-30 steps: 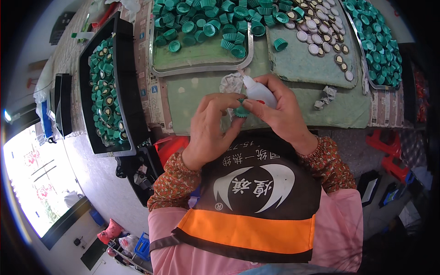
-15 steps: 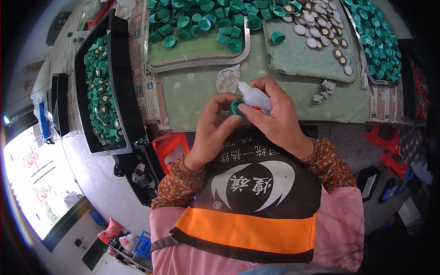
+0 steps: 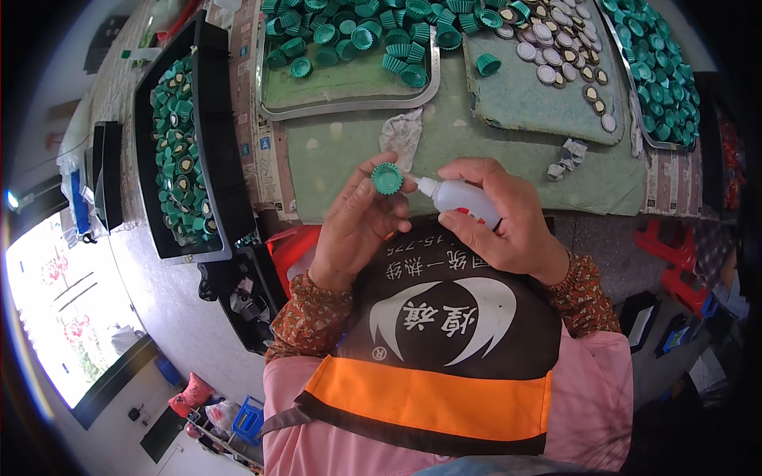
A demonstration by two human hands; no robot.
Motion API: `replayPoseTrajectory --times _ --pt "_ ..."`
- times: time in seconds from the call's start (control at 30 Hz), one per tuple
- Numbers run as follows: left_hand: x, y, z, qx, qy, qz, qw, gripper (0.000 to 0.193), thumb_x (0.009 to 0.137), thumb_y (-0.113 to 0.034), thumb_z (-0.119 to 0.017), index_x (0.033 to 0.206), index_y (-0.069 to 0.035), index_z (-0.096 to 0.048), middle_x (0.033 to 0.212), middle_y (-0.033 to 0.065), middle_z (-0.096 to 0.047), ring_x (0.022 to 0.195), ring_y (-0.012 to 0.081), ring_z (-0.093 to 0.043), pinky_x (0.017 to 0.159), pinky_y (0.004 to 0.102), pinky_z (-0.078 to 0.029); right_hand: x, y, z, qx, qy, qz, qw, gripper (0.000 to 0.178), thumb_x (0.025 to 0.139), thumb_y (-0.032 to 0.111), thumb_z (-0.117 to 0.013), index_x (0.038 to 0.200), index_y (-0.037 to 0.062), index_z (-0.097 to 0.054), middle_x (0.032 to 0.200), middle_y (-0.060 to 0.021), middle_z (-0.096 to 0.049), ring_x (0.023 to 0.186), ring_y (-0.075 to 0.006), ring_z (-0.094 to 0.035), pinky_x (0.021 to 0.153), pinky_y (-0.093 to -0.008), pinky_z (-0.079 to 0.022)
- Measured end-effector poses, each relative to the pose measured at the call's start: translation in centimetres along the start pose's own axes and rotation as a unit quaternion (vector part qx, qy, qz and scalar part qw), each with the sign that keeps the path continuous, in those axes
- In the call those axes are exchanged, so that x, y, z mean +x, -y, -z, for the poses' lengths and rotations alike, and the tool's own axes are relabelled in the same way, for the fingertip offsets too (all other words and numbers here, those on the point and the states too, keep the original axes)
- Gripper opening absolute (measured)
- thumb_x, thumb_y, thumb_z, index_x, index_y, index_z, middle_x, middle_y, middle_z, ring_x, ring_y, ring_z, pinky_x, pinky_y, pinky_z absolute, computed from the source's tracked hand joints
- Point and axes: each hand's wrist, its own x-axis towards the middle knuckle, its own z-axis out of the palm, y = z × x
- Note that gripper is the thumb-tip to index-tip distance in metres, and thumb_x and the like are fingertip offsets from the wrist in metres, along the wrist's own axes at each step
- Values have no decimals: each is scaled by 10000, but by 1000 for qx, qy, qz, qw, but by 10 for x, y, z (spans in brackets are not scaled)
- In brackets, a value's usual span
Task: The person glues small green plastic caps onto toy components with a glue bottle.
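Between the thumb and fingers of my left hand is a green fluted cap, its hollow side turned up toward me. My right hand grips a small white squeeze bottle with a narrow nozzle. The bottle lies tilted, and its nozzle tip points left, close beside the cap's edge. Both hands are above the near edge of the green cloth-covered table. A crumpled white tissue lies on the cloth just beyond the cap.
A metal-rimmed tray of loose green caps stands ahead. Right of it, a board carries scattered round white discs. Another tray of green caps is far right. At left, a black bin holds capped pieces. A crumpled scrap lies right.
My left hand has moved left and turned the cap so its hollow faces up. My right hand has shifted right with the bottle, which now lies flatter and apart from the left fingers.
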Motion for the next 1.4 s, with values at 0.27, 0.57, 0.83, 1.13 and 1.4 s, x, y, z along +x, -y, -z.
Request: replayPoseTrajectory --times 0.27,0.57,0.83,1.13,1.4 --pt "-3 -2 -4 57 -22 18 998 548 1109 -357 -476 1534 -23 -389 1239 131 -633 958 143 -619 860 331 -596 -5 0 -4 -11 8 25 1000 341 830 141 -814 1117 75 -644 868 -106 -687 718 -319 -683 634 -382 -534" --pt "-5 -1 -7 96 -25 34 994 552 1115 -380 -456 1529 -18 -414 1201 122 -647 938 133 -622 852 315 -592 -5 -1 -7 -53 19 80 995 279 845 133 -801 1079 76 -662 871 -102 -691 726 -333 -685 636 -411 -535" --pt "-5 1 -7 96 -23 37 994 562 1112 -389 -463 1523 -9 -419 1200 120 -648 927 135 -625 843 309 -596 -6 0 -7 -63 21 87 994 252 862 124 -785 1069 75 -649 857 -97 -679 722 -340 -675 629 -426 -523" --pt "-6 7 -4 74 -21 52 996 566 1110 -399 -465 1506 4 -432 1169 108 -646 934 134 -613 819 313 -607 -6 0 -7 -70 30 91 993 240 872 132 -769 1072 73 -648 856 -110 -676 748 -361 -676 653 -444 -525" --pt "-14 9 1 -177 -28 127 976 389 1100 -416 -484 1295 -88 -563 1149 86 -642 929 140 -607 749 280 -555 -8 -3 1 22 35 -6 999 306 885 120 -807 1117 20 -635 925 -93 -708 754 -158 -684 658 -295 -519"
